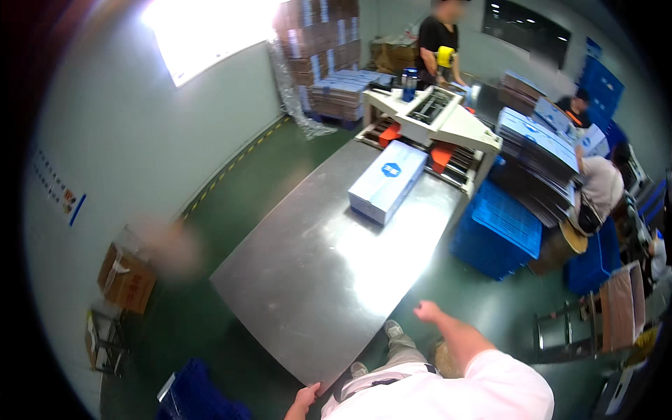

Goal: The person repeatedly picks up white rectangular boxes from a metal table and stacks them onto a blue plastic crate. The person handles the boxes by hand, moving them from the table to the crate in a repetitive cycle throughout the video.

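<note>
A long pale carton (381, 185) with a blue mark on top lies at the far end of a steel table (294, 280), by the mouth of a carton sealing machine (437, 115). My left hand (304, 400) is beside the table's near corner; its fingers are too small and partly hidden to read. Off the table's right side, over the floor, hangs my right hand (428, 311), curled closed with nothing visible in it. Neither hand touches the carton.
Right of the table stand blue crates (497, 231) and a stack of flattened cartons (535, 154). A brown box (126, 280) sits by the left wall. A person in black (437, 42) stands behind the machine; others work at the right. Stacked cartons (318, 42) fill the back.
</note>
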The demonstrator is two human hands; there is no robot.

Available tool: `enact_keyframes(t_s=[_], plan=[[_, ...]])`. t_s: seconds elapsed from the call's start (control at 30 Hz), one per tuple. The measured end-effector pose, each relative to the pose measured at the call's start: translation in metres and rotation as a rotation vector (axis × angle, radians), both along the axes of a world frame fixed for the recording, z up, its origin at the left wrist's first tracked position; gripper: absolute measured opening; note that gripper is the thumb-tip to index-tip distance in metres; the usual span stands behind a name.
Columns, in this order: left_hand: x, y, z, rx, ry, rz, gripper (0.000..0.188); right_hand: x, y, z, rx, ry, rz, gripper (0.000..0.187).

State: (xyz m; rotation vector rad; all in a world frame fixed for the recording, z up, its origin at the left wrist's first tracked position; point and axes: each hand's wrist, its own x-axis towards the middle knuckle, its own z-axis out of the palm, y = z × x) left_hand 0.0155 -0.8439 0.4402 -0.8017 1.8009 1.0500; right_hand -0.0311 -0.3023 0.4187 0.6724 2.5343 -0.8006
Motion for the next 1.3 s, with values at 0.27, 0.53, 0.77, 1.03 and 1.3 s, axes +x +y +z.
enact_keyframes(t_s=[0.27,0.53,0.77,1.03,1.3], plan=[[0.019,0.103,0.02,-0.766,0.472,0.326,0.067,-0.292,0.049,0.092,0.179,0.652,0.124,0.05],[0.067,0.182,0.052,-0.621,0.527,0.306,0.079,-0.372,0.039,0.091,0.42,0.393,0.403,0.099],[0.098,0.18,-0.007,-0.638,0.303,0.295,0.067,-0.357,0.034,0.09,0.46,0.345,0.492,0.105],[0.049,0.118,0.0,-0.48,0.774,0.374,0.063,-0.256,-0.006,0.104,0.355,0.427,0.537,0.099],[-0.023,0.106,0.028,-0.274,0.76,0.067,0.056,-0.067,-0.082,0.126,0.177,0.581,0.76,0.082]])
